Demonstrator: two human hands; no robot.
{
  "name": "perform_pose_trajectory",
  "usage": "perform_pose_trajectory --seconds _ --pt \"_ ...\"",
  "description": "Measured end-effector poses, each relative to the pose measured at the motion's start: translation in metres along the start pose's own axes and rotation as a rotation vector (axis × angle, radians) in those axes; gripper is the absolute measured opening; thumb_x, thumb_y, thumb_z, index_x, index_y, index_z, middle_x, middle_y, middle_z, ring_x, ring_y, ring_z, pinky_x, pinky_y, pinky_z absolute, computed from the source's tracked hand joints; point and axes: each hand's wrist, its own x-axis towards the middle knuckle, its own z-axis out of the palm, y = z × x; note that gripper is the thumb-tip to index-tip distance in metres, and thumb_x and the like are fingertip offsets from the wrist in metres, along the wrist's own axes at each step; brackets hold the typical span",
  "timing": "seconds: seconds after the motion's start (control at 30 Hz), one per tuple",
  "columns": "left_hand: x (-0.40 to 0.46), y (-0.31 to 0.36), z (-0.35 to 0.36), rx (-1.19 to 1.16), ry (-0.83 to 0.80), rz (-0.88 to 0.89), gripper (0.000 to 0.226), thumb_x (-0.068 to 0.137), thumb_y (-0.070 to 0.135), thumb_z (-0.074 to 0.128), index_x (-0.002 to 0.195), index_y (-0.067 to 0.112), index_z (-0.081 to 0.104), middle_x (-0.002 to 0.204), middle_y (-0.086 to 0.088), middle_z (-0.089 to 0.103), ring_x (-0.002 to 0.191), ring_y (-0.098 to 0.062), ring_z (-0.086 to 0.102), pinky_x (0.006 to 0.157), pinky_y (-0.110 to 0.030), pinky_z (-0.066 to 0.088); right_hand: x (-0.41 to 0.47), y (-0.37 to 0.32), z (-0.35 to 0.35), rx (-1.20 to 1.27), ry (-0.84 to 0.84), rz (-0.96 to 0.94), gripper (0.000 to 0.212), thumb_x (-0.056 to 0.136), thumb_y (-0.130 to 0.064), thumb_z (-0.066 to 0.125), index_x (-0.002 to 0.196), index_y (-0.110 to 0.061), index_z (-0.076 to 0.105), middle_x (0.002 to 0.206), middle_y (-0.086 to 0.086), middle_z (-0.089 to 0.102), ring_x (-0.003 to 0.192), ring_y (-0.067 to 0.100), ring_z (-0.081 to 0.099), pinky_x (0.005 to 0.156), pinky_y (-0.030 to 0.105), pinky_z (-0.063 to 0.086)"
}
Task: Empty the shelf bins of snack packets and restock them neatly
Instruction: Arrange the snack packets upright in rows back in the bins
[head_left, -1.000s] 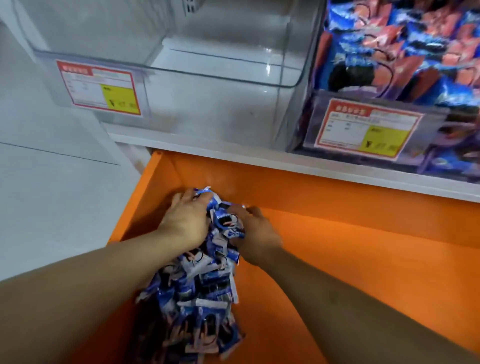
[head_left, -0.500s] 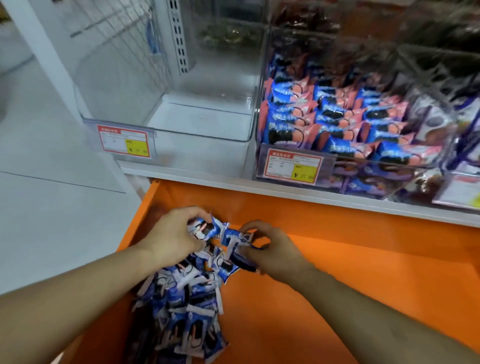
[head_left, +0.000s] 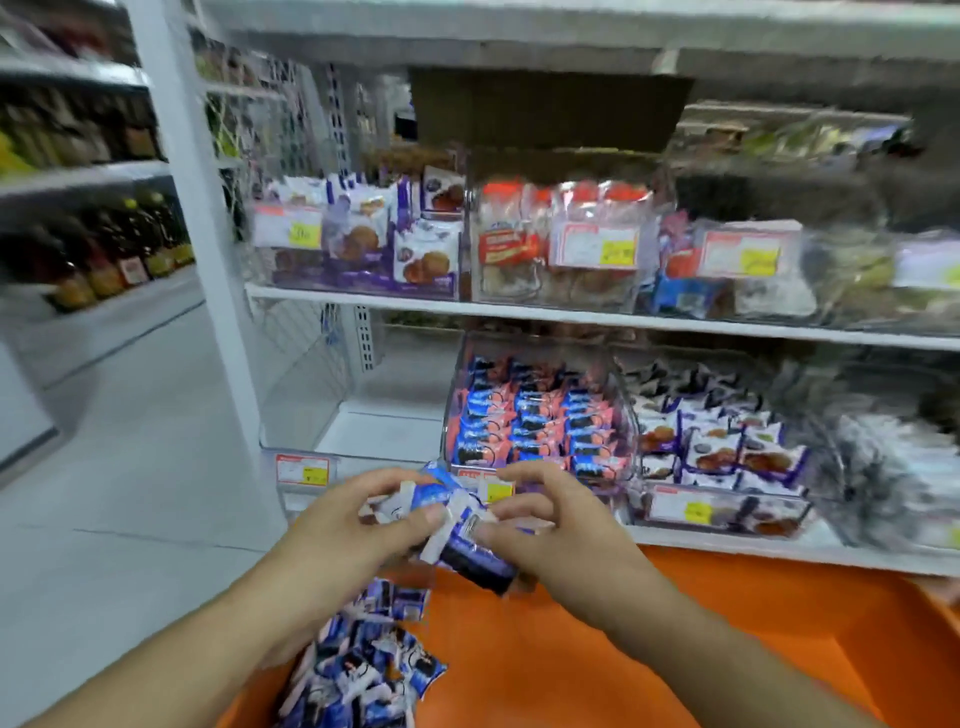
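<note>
Head view, looking down at both hands raised over an orange plastic tray (head_left: 675, 639). The left hand (head_left: 337, 525) and the right hand (head_left: 545, 525) are close together, each with fingers curled round a bunch of small blue-and-white snack packets (head_left: 457, 525) held between them above the tray's far edge. More of the same blue-and-white packets lie in a loose heap (head_left: 363, 670) at the tray's near left. Just beyond the hands, on the lower white shelf (head_left: 727, 545), a clear plastic bin (head_left: 363, 410) on the left shows no packets inside. To its right, a second clear bin (head_left: 540, 415) is packed with rows of blue-and-pink packets. Further right, the bins are blurred.
</note>
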Motion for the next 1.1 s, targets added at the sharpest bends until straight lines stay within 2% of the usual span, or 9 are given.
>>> perform_pose_trajectory --seconds 0.1,0.23,0.33,0.43,0.63,0.83,0.93,1.0,1.1 --pt "-0.030 0.018 0.004 -0.133 0.156 0.027 0.023 0.087 0.023 0.078 0.110 0.018 0.078 0.115 -0.005 0.076 0.098 -0.026 0.077 0.090 -0.042 0.061 -0.019 -0.013 -0.006 0.039 0.143 -0.083 0.022 0.093 -0.038 0.078 0.111 -0.033 0.067 0.091 -0.009 0.068 0.064 0.012 0.065 0.070 0.040 0.061" --pt "-0.067 0.030 0.014 -0.115 0.321 -0.008 0.014 0.087 0.023 0.081 0.097 0.015 0.079 0.105 -0.006 0.058 0.082 -0.017 0.076 0.078 -0.034 0.064 -0.042 -0.034 -0.009 0.025 0.259 -0.300 0.008 0.093 -0.026 0.079 0.099 -0.028 0.075 0.097 -0.004 0.074 0.080 0.012 0.070 0.077 0.036 0.061" --pt "-0.075 0.040 0.028 -0.152 0.284 -0.036 0.010 0.087 0.026 0.081 0.089 0.016 0.080 0.105 -0.004 0.065 0.085 -0.016 0.077 0.085 -0.039 0.064 -0.059 -0.036 -0.006 -0.130 0.321 -0.442 0.020 0.088 -0.022 0.084 0.096 -0.037 0.074 0.104 -0.016 0.072 0.103 0.007 0.067 0.088 0.023 0.052" --pt "-0.065 0.048 0.042 -0.272 0.198 -0.056 0.016 0.092 0.023 0.075 0.104 0.013 0.080 0.110 -0.005 0.078 0.099 -0.020 0.077 0.095 -0.043 0.059 -0.065 -0.029 -0.005 -0.241 0.309 -0.552 0.019 0.086 -0.024 0.086 0.099 -0.034 0.076 0.116 -0.019 0.067 0.118 0.007 0.062 0.093 0.019 0.048" --pt "-0.012 0.037 0.047 -0.364 0.072 -0.104 0.025 0.096 0.019 0.068 0.117 0.007 0.073 0.114 -0.009 0.078 0.106 -0.021 0.075 0.093 -0.038 0.061 -0.042 -0.025 -0.015 -0.041 0.348 -0.431 0.033 0.091 -0.001 0.077 0.101 -0.032 0.077 0.122 -0.025 0.062 0.123 0.000 0.060 0.100 0.016 0.051" --pt "0.026 0.018 0.025 -0.404 0.021 -0.128 0.026 0.097 0.023 0.066 0.119 0.009 0.073 0.114 -0.009 0.078 0.108 -0.024 0.075 0.097 -0.040 0.058 -0.003 -0.019 -0.007 -0.096 0.367 -0.320 0.042 0.089 -0.013 0.081 0.119 -0.040 0.069 0.139 -0.028 0.051 0.131 -0.013 0.049 0.101 0.004 0.043" --pt "0.036 0.016 0.016 -0.458 0.033 -0.123 0.026 0.099 0.018 0.063 0.119 0.005 0.072 0.115 -0.012 0.077 0.109 -0.025 0.074 0.091 -0.038 0.061 0.016 -0.024 0.002 -0.001 0.318 -0.208 0.039 0.090 -0.012 0.081 0.119 -0.035 0.069 0.129 -0.023 0.059 0.112 -0.014 0.060 0.091 0.008 0.051" --pt "0.038 0.013 0.008 -0.493 0.053 -0.113 0.025 0.098 0.012 0.059 0.118 0.002 0.072 0.116 -0.013 0.077 0.111 -0.027 0.074 0.086 -0.036 0.063 0.025 -0.028 0.005 0.052 0.280 -0.118 0.039 0.089 -0.014 0.083 0.117 -0.035 0.066 0.110 -0.011 0.067 0.087 -0.003 0.068 0.073 0.014 0.052" --pt "0.034 0.008 -0.005 -0.468 0.080 -0.110 0.025 0.097 0.011 0.060 0.117 0.002 0.072 0.118 -0.013 0.076 0.109 -0.027 0.074 0.086 -0.037 0.063 0.032 -0.035 0.008 0.198 0.286 -0.013 0.045 0.087 -0.008 0.083 0.121 -0.027 0.060 0.110 -0.002 0.068 0.070 0.006 0.071 0.061 0.016 0.053"
